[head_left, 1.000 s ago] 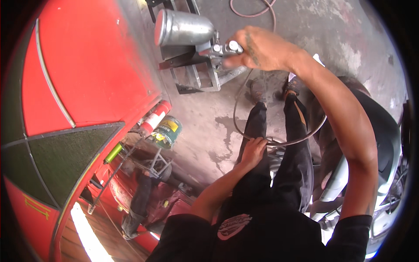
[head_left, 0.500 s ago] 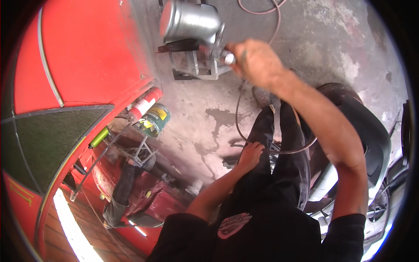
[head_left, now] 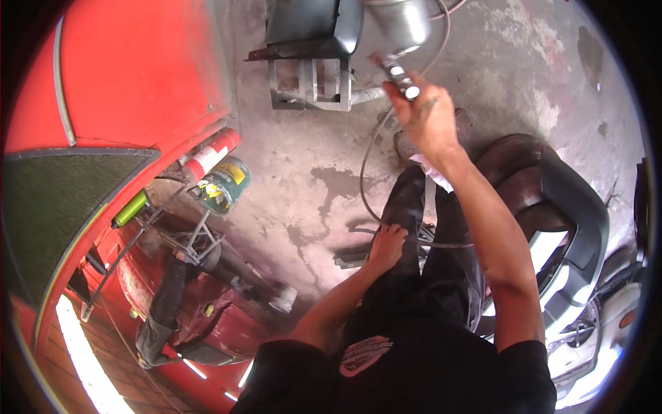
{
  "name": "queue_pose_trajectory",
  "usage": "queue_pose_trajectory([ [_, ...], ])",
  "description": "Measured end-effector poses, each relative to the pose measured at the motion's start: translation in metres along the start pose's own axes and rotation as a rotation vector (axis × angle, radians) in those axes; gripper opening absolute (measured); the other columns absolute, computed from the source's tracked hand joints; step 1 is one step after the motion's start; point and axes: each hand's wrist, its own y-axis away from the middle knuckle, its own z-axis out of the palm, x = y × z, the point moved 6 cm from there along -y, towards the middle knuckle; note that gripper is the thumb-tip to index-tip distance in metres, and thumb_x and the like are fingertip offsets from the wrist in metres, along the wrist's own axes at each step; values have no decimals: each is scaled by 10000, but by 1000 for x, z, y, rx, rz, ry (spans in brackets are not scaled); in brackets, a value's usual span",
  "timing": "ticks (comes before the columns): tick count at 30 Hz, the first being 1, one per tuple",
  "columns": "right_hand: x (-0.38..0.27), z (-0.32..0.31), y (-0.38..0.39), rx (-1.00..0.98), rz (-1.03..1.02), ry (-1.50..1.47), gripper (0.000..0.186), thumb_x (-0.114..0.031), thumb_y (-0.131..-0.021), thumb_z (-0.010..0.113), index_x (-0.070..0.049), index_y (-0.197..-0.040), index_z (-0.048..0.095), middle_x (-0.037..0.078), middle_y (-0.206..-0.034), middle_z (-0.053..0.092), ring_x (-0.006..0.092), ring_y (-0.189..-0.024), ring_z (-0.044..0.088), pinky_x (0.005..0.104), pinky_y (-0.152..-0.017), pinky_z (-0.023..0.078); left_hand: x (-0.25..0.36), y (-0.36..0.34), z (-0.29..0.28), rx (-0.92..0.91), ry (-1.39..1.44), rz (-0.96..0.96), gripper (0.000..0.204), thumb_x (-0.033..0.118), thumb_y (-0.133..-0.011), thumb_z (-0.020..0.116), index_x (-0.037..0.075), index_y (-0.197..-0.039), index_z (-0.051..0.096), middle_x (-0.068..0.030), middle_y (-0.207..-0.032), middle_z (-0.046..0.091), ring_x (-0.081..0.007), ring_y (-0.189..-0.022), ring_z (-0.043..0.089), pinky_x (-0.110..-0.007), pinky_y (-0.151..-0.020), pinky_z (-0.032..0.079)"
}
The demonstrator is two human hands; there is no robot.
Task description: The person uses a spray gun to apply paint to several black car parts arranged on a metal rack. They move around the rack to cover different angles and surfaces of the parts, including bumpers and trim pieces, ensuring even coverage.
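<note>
A spray gun [head_left: 398, 77] with a large silver paint cup [head_left: 401, 26] is gripped in my right hand [head_left: 429, 119], raised well in front of me. Just left of the cup, a glossy black panel [head_left: 310, 26] rests on a metal stand [head_left: 314, 96]. A thin air hose [head_left: 363, 169] loops from near the gun down to my left thigh. There my left hand [head_left: 389, 243] is closed around the hose, its fingertips partly hidden.
A red painted panel [head_left: 145, 76] rises at the left. Near it are a red-and-white cylinder [head_left: 212, 153], a green can [head_left: 226, 183] and a light metal stand [head_left: 200, 241]. A dark bumper-like part [head_left: 565, 193] lies close at my right. Stained concrete floor [head_left: 303, 152] spreads between.
My right hand has swung the spray gun rightward, and its cup no longer covers the black panel. The view has shifted slightly. My left hand stays at the thigh with the hose.
</note>
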Motion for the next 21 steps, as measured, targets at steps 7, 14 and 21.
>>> queue_pose_trajectory([
  [7,-20,50,7,-225,-149,-129,365,-292,-986,721,7,-1196,715,222,-704,652,331,-628,645,434,-698,529,-11,5,8,31,40,24,238,64,-882,700,120,-1113,688,-74,-1111,616,-349,-1103,574,-485,-881,492],
  [14,17,-8,-3,260,28,70,277,-267,-965,731,-50,-1136,735,222,-774,724,447,-780,713,508,-748,555,1,7,-12,27,71,-41,225,81,-903,686,119,-1124,690,-77,-1129,619,-350,-1131,569,-482,-904,486],
  [21,-28,49,0,-245,3,-176,426,-243,-962,709,41,-1279,694,238,-800,718,286,-660,688,359,-706,560,1,-3,-8,10,82,-17,222,100,-917,678,137,-1137,686,-92,-1123,620,-353,-1107,579,-490,-905,489],
])
